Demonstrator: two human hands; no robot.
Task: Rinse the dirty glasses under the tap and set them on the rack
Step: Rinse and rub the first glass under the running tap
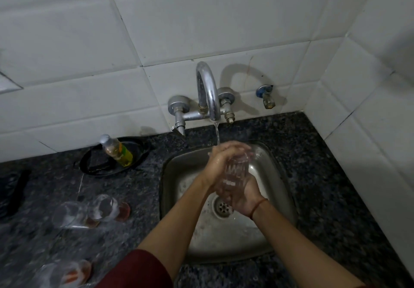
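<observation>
A clear ribbed glass [235,171] is held over the steel sink [277,175], just in front of the water stream from the chrome tap [207,90]. My left hand [220,160] wraps over its top and left side, fingers curled across the rim. Cupped under the base, my right hand [243,198] grips the lower part. Two dirty glasses [89,211] with brown dregs stand on the counter left of the sink. A third glass [65,274] sits at the bottom left. No rack is in view.
A dish-soap bottle [117,151] leans in a black tray [107,164] at the back left. A dark object [13,191] lies at the far left edge. The dark granite counter [331,175] meets tiled walls behind and to the right. The drain [223,207] lies below the hands.
</observation>
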